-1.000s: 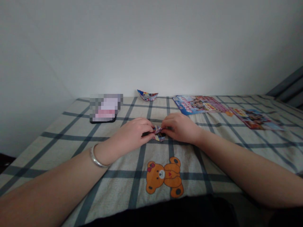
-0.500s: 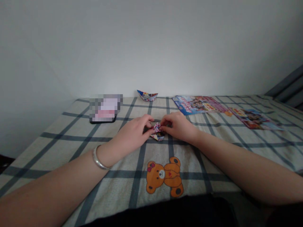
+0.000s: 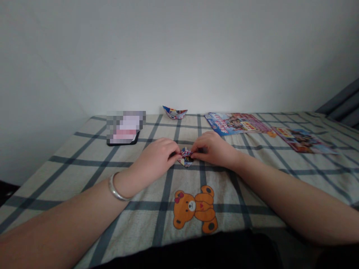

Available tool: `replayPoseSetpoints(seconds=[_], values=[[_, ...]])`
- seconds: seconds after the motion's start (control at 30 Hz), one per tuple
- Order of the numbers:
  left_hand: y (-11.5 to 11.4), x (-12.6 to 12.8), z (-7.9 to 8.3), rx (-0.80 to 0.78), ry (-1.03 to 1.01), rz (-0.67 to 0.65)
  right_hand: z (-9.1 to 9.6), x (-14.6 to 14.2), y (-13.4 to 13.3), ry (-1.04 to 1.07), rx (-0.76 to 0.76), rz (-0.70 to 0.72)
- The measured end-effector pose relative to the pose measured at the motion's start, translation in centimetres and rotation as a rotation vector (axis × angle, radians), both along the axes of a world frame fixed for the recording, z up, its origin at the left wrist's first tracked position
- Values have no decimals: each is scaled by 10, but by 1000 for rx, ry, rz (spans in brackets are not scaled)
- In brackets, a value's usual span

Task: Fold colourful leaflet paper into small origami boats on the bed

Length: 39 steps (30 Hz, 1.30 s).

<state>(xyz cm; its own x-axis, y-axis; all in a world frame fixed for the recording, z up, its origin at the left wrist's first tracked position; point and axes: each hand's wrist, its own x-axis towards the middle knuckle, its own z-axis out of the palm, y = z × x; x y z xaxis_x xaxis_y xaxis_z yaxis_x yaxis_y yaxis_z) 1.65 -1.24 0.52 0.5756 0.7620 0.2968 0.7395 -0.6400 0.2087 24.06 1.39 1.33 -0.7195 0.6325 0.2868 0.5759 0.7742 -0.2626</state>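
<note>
A paper boat [image 3: 175, 113] is resting midway along the far edge of the checked cloth [image 3: 134, 224]. A phone [image 3: 125, 129], its screen pixelated, is lying near the far left corner. One printed sheet [image 3: 235, 123] is lying by the far edge, right of the boat; a second sheet [image 3: 304, 141] is lying farther right. Nearer the front edge, the left hand [image 3: 158, 155] is pinching the left side of a small folded paper [image 3: 187, 161] and the right hand [image 3: 214, 150] its right side, both hiding its ends. The cloth is creasing slightly, its printed bear [image 3: 196, 210] showing before the folded paper. Black fabric [image 3: 196, 252] is covering part of the front edge. A pale wall [image 3: 179, 56] is rising behind the far edge.
</note>
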Motion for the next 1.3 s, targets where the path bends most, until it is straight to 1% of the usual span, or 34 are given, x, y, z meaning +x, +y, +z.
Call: replayPoseSetpoints(seconds=[0.1,0.2,0.27,0.37,0.43,0.5,0.63,0.73,0.8,0.93,1.13,1.3], values=[[-2,-3,5,55,118,-28,5,2,-5,-77,27,22],[-5,-6,10,6,214,-56,9,2,-12,-115,53,6],[-7,-7,11,-11,248,-56,10,2,-15,-133,75,5],[-10,-6,13,22,262,-17,12,2,-17,-142,108,12],[-11,-5,14,49,274,-15,12,1,-17,-136,121,-2],[-12,-3,15,72,288,-19,13,1,-17,-133,117,-13],[-18,3,16,93,338,28,13,0,-16,-127,76,4],[-25,8,16,173,384,63,13,1,-16,-109,37,-16],[-28,10,17,222,387,57,14,2,-16,-98,10,-29],[-26,8,15,185,361,56,12,3,-15,-88,-12,-6],[-19,5,3,111,193,99,6,-1,-15,-125,173,-73],[-14,6,-2,1,31,32,0,-3,-10,-40,139,-101]])
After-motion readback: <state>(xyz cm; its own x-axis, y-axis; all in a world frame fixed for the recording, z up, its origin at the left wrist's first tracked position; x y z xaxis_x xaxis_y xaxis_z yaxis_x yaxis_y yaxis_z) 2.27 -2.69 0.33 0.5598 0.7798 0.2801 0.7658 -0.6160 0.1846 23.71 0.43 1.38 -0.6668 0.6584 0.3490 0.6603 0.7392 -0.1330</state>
